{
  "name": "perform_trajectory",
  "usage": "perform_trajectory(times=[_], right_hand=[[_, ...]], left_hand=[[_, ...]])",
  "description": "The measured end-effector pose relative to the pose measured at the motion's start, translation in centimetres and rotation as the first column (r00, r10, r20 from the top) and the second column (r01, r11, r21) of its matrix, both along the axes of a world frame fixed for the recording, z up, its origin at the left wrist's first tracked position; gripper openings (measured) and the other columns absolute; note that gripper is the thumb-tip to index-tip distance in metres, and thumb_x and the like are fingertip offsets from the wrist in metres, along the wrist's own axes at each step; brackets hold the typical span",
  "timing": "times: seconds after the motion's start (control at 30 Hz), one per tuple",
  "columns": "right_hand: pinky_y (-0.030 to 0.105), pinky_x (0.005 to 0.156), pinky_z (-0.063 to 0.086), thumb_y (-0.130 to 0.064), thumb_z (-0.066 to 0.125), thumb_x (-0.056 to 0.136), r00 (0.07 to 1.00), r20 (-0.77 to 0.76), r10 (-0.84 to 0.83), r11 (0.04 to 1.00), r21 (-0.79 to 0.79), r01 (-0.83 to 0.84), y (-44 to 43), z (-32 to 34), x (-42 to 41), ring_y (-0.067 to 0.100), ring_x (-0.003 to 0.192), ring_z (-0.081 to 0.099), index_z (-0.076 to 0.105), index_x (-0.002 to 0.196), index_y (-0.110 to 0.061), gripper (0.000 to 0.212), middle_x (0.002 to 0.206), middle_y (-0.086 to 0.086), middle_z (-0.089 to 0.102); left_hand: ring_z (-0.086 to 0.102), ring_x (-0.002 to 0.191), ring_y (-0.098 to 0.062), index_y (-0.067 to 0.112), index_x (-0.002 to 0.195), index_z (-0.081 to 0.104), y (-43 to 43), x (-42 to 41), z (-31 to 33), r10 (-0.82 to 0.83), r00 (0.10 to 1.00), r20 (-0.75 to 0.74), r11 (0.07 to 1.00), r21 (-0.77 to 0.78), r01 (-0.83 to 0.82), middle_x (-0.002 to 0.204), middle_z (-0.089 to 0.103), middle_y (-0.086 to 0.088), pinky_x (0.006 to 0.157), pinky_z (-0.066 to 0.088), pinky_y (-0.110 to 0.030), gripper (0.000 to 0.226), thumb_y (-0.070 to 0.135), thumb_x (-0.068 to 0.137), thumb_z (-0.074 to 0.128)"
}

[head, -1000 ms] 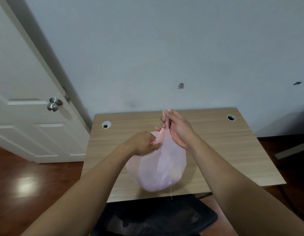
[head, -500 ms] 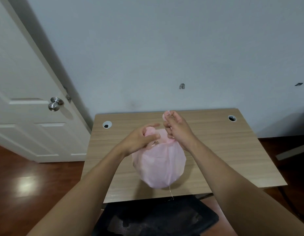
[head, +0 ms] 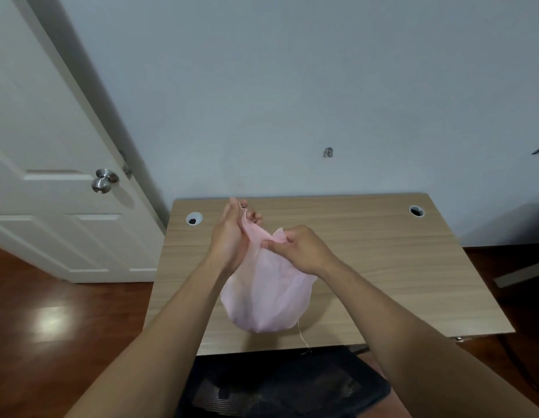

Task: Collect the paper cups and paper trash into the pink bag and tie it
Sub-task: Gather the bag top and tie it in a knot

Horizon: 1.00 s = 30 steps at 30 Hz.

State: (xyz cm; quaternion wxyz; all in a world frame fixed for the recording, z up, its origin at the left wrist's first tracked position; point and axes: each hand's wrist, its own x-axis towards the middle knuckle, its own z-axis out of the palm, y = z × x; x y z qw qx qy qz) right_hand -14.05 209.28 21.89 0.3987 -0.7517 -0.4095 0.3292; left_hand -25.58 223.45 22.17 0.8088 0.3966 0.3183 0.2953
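Pink bag [head: 268, 297] hangs full and rounded between the person's two hands, over the front half of the wooden tabletop [head: 382, 267]. Its contents do not show through the thin plastic, and whether its bottom touches the wood cannot be told. The left hand [head: 229, 239] is raised at the bag's upper left, its fingers [head: 255, 217] curled round a stretched strip of the bag's top that runs up across the palm. The right hand [head: 304, 251] sits just beside it, back toward the camera, its fingers [head: 271, 244] bent and pinching the other loose flap of the bag's mouth. The two hands are close together at the neck of the bag, which is gathered but shows no finished knot. A thin pale thread [head: 302, 334] dangles from the bag's lower right side. Two round cable holes lie in the tabletop's far corners, one on the left [head: 194, 219] and one on the right [head: 416, 210]. A black chair [head: 280, 387] stands below the near edge. A white door [head: 51, 221] with a metal knob [head: 103, 181] stands to the left, above a reddish wood floor [head: 51, 327].
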Motion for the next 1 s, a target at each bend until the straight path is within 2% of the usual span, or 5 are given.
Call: perform_trajectory(times=[0.2,0.47,0.6,0.7,1.0], right_hand=[[0.028,0.053,0.028,-0.035,0.082,0.100,0.992,-0.117,-0.049,0.995,0.085,0.059,-0.4,1.5,0.3,0.013,0.060,0.036,0.042,0.061,-0.016,0.059,0.066,-0.002,0.037],[0.026,0.052,0.033,-0.073,0.082,0.082,0.938,-0.312,-0.149,0.980,0.077,0.182,-0.6,2.2,0.2,0.016,0.059,0.042,0.065,0.082,-0.004,0.071,0.069,-0.001,0.045],[0.022,0.041,0.014,-0.057,0.047,0.111,0.670,-0.712,-0.211,0.913,0.102,0.396,-0.6,2.1,1.7,0.010,0.050,0.015,0.074,0.134,-0.009,0.059,0.071,-0.006,0.025],[0.026,0.045,0.012,-0.035,0.038,0.107,0.522,-0.826,-0.215,0.873,0.077,0.482,-0.7,2.4,2.6,0.015,0.057,0.009,0.070,0.132,-0.001,0.052,0.072,-0.004,0.026],[0.037,0.073,0.060,-0.042,0.056,0.114,0.722,-0.624,-0.299,0.844,0.180,0.505,0.3,4.0,1.6,0.015,0.066,0.066,0.081,0.099,-0.020,0.036,0.083,0.002,0.063]], left_hand=[[0.071,0.120,-0.006,0.038,0.116,0.079,-1.0,-3.6,2.7,-0.317,0.836,-0.448,0.782,0.375,0.498,0.123,0.078,0.012,0.112,0.050,-0.035,0.052,0.073,0.105,0.041],[0.071,0.127,-0.032,0.002,0.116,0.072,-2.3,-1.8,2.2,-0.254,0.962,-0.101,0.943,0.196,0.269,0.137,0.074,-0.011,0.114,0.050,-0.050,0.057,0.049,0.115,0.040],[0.071,0.078,-0.028,0.018,0.084,0.045,-1.6,-0.2,1.7,-0.025,0.999,-0.044,0.998,0.056,0.027,0.079,0.053,-0.017,0.099,0.056,-0.045,0.042,0.048,0.115,0.042],[0.019,0.059,-0.021,0.024,0.077,0.037,-1.9,0.0,2.1,-0.056,0.987,-0.153,0.981,0.177,0.083,0.068,0.025,0.000,0.060,0.037,-0.033,0.045,0.048,0.114,0.043],[0.079,0.093,-0.013,0.036,0.110,0.080,-4.3,-0.8,2.6,-0.427,0.824,-0.373,0.716,0.417,0.560,0.098,0.082,0.008,0.083,0.062,-0.031,0.018,0.047,0.096,0.079]])
